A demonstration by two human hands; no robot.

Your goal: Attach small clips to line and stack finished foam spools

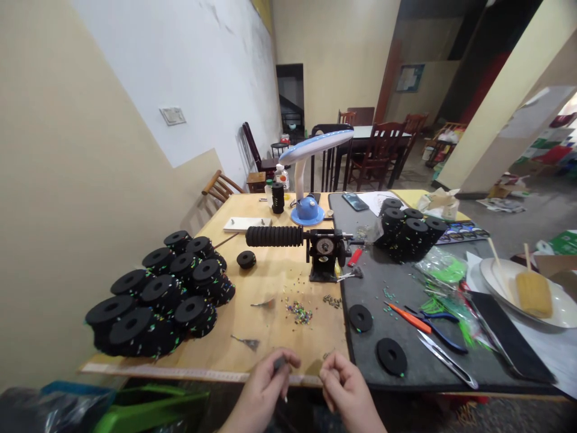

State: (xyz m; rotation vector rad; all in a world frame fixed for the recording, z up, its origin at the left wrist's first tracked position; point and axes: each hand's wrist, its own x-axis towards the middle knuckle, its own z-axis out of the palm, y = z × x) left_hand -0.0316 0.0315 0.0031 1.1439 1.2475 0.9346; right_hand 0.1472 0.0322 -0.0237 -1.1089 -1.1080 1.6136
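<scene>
My left hand is at the table's near edge, fingers pinched on a small grey piece with a thin white tip below it. My right hand is beside it, fingers curled closed; what it grips is too small to make out. Just beyond the hands lie small coloured beads on the wooden table. Further back stands a black winding machine with a long black foam roller. Two loose black foam discs lie to the right on the dark mat.
A heap of black foam spools fills the left side, another pile sits at back right. Scissors and pliers, green line bags, a plate with corn, a blue desk lamp and chairs behind.
</scene>
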